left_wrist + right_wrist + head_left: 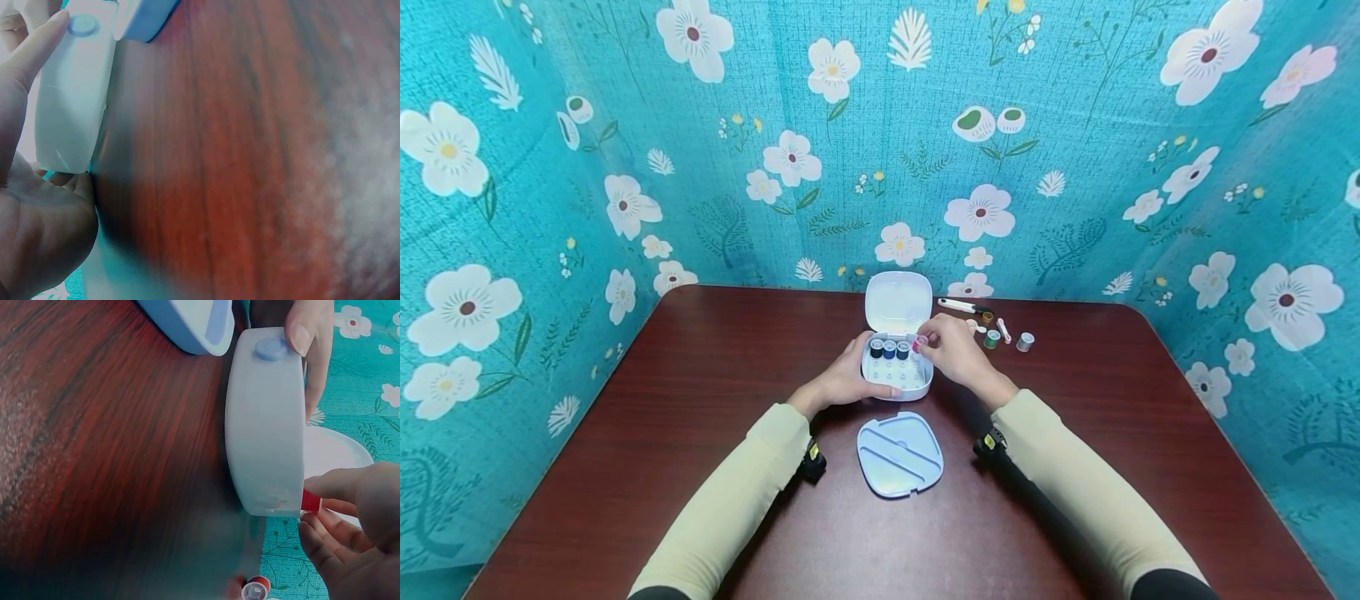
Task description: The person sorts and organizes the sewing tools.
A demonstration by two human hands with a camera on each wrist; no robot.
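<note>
left hand (842, 382): grasping white box (897, 373) at its left side, mid-table | right hand (953, 350): pinching pink spool (921, 342) over box's right rear corner | loose spools (1007, 337): right of box

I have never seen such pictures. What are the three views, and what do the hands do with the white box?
No machine here: a person works with two bare hands. The large picture comes from a camera on the head; the two others come from cameras on the wrists. On the dark red wooden table stands an open white plastic box with dark thread spools inside. The left hand steadies the box in its grip. The right hand pinches a small pink spool at the box's far right corner. A pale blue divided tray lies nearer the person, and loose spools lie right of the box.
</note>
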